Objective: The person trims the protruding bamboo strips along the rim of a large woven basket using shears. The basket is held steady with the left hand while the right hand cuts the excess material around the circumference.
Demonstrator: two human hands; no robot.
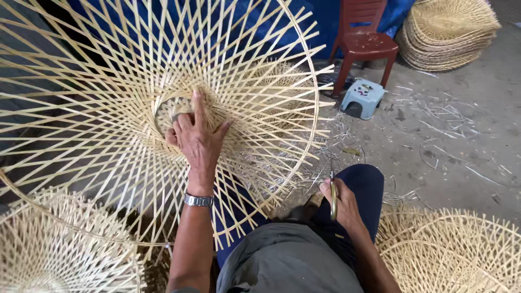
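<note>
Bamboo frame (135, 103) looks woven through but untrimmed, its centre pressed under the left hand (198, 138), strip ends jutting past the rim, while the right hand (342, 203) clasps scissors (332, 195).

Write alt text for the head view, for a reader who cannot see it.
A person's left hand presses on the middle of a large round bamboo frame of crossed strips, while the right hand holds scissors at the knee. A red chair, a small stool and stacked woven pieces stand behind.
</note>
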